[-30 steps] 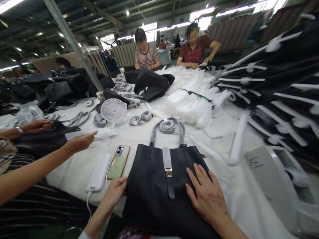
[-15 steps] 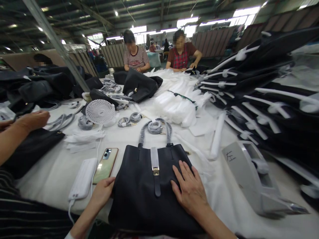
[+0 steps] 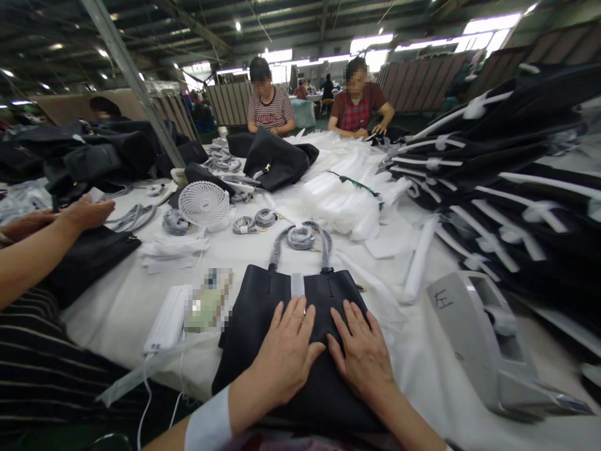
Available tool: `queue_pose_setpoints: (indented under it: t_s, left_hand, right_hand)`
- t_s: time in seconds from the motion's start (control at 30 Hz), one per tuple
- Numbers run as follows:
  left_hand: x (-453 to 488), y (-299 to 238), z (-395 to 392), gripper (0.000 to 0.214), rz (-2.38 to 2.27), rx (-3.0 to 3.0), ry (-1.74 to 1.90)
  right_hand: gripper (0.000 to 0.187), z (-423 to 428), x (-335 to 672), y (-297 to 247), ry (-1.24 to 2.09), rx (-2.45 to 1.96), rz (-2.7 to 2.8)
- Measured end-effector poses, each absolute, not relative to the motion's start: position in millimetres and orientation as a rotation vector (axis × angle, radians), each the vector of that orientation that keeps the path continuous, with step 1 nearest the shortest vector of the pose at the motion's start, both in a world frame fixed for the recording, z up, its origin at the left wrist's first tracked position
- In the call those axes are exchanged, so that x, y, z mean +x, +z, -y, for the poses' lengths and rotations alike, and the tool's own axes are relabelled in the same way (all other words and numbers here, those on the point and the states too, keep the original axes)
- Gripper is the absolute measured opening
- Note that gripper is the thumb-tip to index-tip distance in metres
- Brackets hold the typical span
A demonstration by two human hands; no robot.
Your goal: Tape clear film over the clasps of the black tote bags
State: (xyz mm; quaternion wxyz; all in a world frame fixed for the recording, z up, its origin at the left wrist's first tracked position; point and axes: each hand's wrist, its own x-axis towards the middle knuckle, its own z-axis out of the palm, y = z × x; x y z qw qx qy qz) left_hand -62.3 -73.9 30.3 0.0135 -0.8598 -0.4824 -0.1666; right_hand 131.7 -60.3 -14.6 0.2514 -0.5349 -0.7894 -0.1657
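Note:
A black leather handbag (image 3: pixel 256 313) lies flat on the white table (image 3: pixel 436 388) right before me, its wrapped grey handles (image 3: pixel 303 238) pointing away. My left hand (image 3: pixel 286 351) rests flat on the bag's middle, fingers stretched out, covering the strap and clasp. Beside it, my right hand (image 3: pixel 364 354) also lies flat on the bag with its fingers spread. Neither hand holds anything.
A phone (image 3: pixel 209 300) and white power bank (image 3: pixel 168 319) lie left of the bag, a small white fan (image 3: pixel 203 203) beyond. A grey tape dispenser (image 3: pixel 483 341) stands right, below stacked black bags (image 3: pixel 507 169). A neighbour's hand (image 3: pixel 87 212) works at left; two people sit opposite.
My left hand has moved from the bag's left edge onto its middle, flat beside the right hand. The right hand has barely shifted.

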Motion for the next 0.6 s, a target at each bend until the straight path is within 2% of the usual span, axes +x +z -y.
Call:
queue_pose_setpoints:
  t_s: [0.17,0.6]
  left_hand:
    - [-53,7,52,0.076,1.470,-2.760,-0.342]
    - [-53,-6,51,0.068,1.445,-2.750,-0.406]
  right_hand:
    - [0.044,57,131,-19,-0.476,-1.425,2.143]
    - [0.037,55,129,-11,-0.469,-1.451,2.157]
